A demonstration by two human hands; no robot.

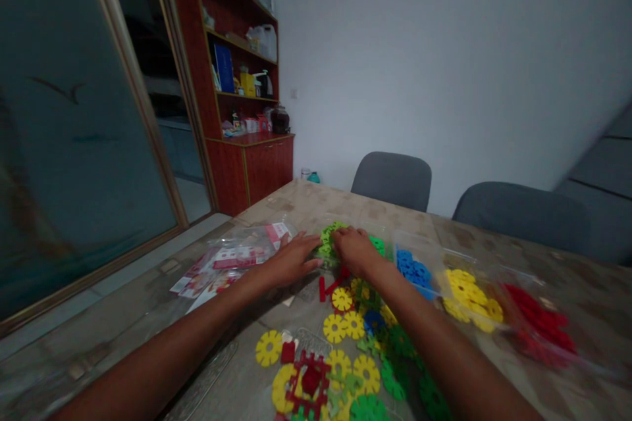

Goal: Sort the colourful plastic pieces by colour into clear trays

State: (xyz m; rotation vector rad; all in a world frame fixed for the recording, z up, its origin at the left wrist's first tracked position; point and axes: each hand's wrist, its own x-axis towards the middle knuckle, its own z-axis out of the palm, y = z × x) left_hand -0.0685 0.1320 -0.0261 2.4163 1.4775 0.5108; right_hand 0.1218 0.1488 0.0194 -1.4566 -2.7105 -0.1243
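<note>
My left hand (296, 259) is stretched out with its fingers apart, its tips beside a container of lime-green plastic building pieces (328, 241). Bent down over the right side of those pieces is my right hand (353, 248); its fingers are curled, and whatever they hold is hidden. Brighter green pieces (378, 245) show just past the right hand. Below the hands lie loose notched discs, among them a yellow disc (342, 299), a blue disc (374, 322) and a green disc (369, 408). A red square frame piece (310, 383) lies nearest me.
Clear tubs to the right hold blue pieces (413, 271), yellow pieces (467, 296) and red pieces (538, 325). Plastic bags with printed cards (237, 258) lie on the left of the table. Two grey chairs (392, 177) stand beyond the far edge.
</note>
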